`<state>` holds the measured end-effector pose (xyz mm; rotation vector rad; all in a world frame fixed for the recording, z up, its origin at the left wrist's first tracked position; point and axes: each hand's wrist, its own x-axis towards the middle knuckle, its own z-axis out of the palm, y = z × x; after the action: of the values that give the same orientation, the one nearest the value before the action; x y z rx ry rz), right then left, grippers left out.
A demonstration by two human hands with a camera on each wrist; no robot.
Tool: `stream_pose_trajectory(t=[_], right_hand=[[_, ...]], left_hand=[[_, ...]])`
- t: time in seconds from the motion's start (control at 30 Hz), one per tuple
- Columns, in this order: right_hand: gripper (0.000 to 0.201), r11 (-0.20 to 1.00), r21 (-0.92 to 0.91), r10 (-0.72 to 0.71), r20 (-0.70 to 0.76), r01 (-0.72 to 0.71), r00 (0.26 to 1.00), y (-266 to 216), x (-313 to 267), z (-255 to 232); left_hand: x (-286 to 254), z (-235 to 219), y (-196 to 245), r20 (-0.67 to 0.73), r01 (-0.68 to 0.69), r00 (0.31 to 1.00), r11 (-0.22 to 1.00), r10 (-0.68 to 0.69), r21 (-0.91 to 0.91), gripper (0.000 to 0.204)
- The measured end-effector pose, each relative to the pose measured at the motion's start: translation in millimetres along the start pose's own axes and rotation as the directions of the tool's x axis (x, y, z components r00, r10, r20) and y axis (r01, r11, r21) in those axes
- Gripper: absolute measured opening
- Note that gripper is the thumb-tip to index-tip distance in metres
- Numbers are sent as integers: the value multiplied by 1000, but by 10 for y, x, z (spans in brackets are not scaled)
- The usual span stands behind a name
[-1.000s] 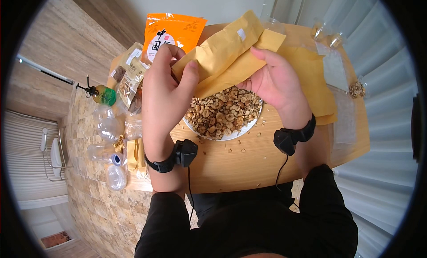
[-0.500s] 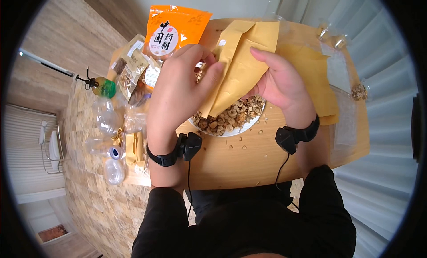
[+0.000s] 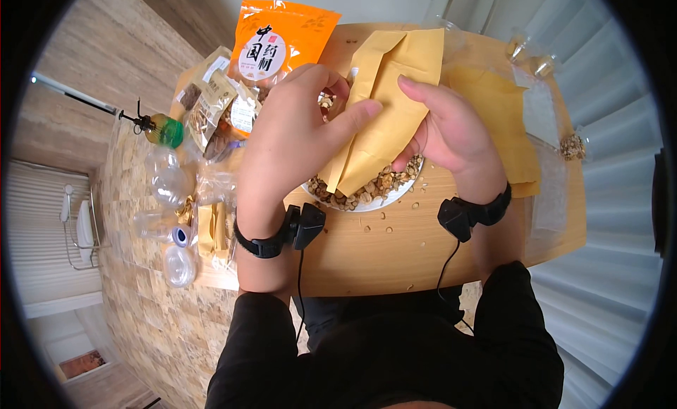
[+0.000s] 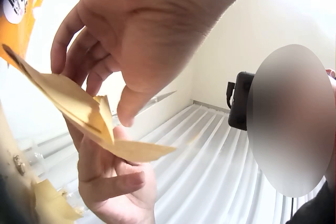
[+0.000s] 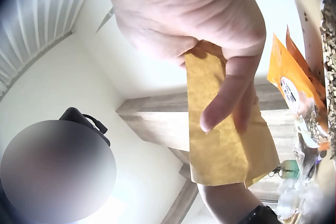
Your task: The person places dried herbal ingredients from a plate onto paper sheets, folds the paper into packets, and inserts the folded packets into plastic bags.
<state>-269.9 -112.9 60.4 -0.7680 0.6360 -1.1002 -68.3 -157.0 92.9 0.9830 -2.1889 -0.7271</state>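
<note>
My right hand (image 3: pixel 455 137) holds a flat yellow kraft paper bag (image 3: pixel 402 77), thumb on the near face and fingers behind it. A long fold runs down the bag, as the right wrist view also shows on the bag (image 5: pixel 218 155). My left hand (image 3: pixel 285 141) is at the bag's left side. In the left wrist view, the left hand's fingertips (image 4: pixel 58 69) are right at the paper's edge, with the thumb standing apart from the fold. Under the bag is a white plate (image 3: pixel 367 210) heaped with dried brown slices (image 3: pixel 384 187), partly hidden.
An orange printed pouch (image 3: pixel 285 39) stands at the back left beside clear packets (image 3: pixel 211 106). Along the left lie a green spray bottle (image 3: pixel 168 132), plastic jars (image 3: pixel 169 180) and folded paper (image 3: pixel 211 229). More yellow paper (image 3: pixel 493 120) lies right. Crumbs dot the table (image 3: pixel 367 264).
The paper bag has swung from lying slanted to standing more upright. My left hand has let go of its left end and moved right along it; my right hand keeps its hold.
</note>
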Motion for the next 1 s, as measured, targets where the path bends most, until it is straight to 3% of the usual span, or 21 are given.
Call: stream_pose_trajectory(t=[0.03,0.07,0.13,0.17,0.27,0.33,0.47,0.53,0.63,0.67,0.8,0.9,1.0], right_hand=[[45,1000,-18,8,11,-7,1000,0,-6,2],[45,999,-35,14,22,-13,1000,1,-7,2],[45,999,-28,-22,-32,21,999,33,26,-27],[46,998,-22,-58,-86,56,995,47,37,-36],[46,996,-14,-89,-53,88,995,45,34,-30],[46,997,-58,-45,-46,42,998,-14,-28,74],[46,994,-110,21,-17,-23,1000,-16,-42,73],[45,993,-116,15,-20,-17,1000,-39,-52,24],[44,994,-105,-47,-65,40,997,4,13,-72],[44,992,-89,-99,-108,89,989,21,34,-99],[44,993,-51,-114,-143,107,983,-43,26,-164],[41,998,23,-54,-95,56,994,-80,19,-269],[40,994,62,-79,-150,89,986,-116,14,-234]], left_hand=[[-4,2,8,22,21,999,992,-23,123,21],[0,13,-27,22,22,999,992,-25,122,21],[18,40,-123,-58,15,998,975,-28,-223,31],[17,30,-135,-58,16,998,975,-29,-223,31],[21,-11,-76,-23,112,991,928,-128,-356,37],[-1,-34,57,78,119,990,993,-118,-19,26],[12,29,-33,-16,-32,999,983,36,183,25],[17,-4,-62,-40,112,992,984,-118,-137,35],[12,-104,-88,-66,173,980,964,-189,-201,30],[10,-97,-86,-82,156,978,931,-193,-329,27],[46,-122,-302,-136,107,981,969,-140,-224,26],[40,-153,-258,-115,139,977,949,-177,-282,25],[34,-185,-171,-104,175,966,893,-237,-414,25]])
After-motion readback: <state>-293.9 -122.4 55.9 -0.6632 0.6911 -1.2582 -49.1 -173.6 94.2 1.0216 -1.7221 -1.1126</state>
